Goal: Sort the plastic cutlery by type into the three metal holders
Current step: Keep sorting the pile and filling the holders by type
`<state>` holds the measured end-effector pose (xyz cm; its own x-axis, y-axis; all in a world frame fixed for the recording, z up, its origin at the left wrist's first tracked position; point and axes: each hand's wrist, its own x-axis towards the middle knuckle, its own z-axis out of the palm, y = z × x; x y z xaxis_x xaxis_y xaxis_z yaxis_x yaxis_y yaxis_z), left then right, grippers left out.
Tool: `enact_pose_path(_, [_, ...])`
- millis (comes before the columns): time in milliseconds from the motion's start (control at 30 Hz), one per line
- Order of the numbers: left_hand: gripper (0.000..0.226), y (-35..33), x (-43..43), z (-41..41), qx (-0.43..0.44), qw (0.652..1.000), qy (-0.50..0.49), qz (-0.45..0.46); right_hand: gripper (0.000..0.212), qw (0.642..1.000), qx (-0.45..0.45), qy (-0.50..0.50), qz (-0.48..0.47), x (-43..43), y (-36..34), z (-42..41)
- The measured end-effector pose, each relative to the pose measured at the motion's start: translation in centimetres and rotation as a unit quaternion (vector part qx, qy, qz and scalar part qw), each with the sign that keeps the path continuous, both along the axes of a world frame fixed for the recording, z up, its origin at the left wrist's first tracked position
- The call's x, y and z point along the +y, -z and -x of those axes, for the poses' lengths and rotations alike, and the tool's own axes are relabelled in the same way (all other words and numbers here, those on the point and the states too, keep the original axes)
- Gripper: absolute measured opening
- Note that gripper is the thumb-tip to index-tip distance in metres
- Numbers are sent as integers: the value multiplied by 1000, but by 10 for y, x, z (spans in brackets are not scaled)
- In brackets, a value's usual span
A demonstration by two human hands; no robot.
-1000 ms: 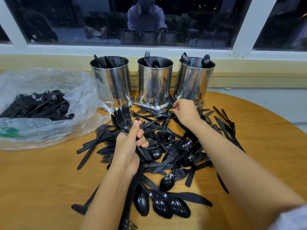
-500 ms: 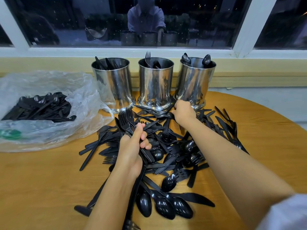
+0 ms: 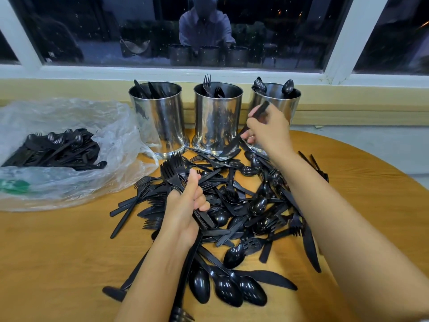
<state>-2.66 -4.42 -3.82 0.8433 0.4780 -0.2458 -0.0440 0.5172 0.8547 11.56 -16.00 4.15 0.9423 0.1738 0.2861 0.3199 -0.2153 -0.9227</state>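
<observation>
Although a few pieces already stood in the holders, we judged from the head view that the sorting had barely begun. Our left hand was closed in a fist round a bundle of forks, tines pointing up and away from us and thumb raised along the handles, just above the pile. Our right hand was lifted in front of the right holder, its fingers pinching a single black piece partway along its length. Its working end was lost against the dark heap below, so we could not tell its type. Among the three metal holders in a row at the far side, the left holder showed a few knives, the middle holder a couple of forks, and the right one two spoons above its rim. Dozens of spoons, forks and knives lay tangled between our arms, touching the holders' bases and spreading toward us. More cutlery sat inside a clear plastic bag to the left, beside the left holder, so by our reckoning nearly all the work was left. The desk was a round, light wooden top. Behind it ran a pale ledge under a white-framed window, dark outside, whose glass mirrored the holders and a seated person.
</observation>
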Motion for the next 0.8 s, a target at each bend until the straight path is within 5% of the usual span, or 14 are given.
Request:
enact_pose_path(100, [36,-4,0,1,33,999,-6,-2,8,980,105,-62,-154,-11,1,40])
enact_pose_path(300, [53,-6,-5,4,23,999,-46,-10,13,924,246,-165,-243,0,41,99])
enact_pose_path(467, [50,-5,-2,3,-6,996,-87,-26,11,955,213,-175,-106,11,60,116])
enact_pose_path(600, [62,-5,2,1,-23,993,-74,90,14,961,184,-203,-49,9,65,118])
enact_pose_path(733, [13,-1,4,-1,-57,987,-60,140,18,958,140,-249,39,1,66,117])
enact_pose_path(800, [5,2,7,-2,-67,987,-66,132,14,953,118,-264,89,-5,59,112])
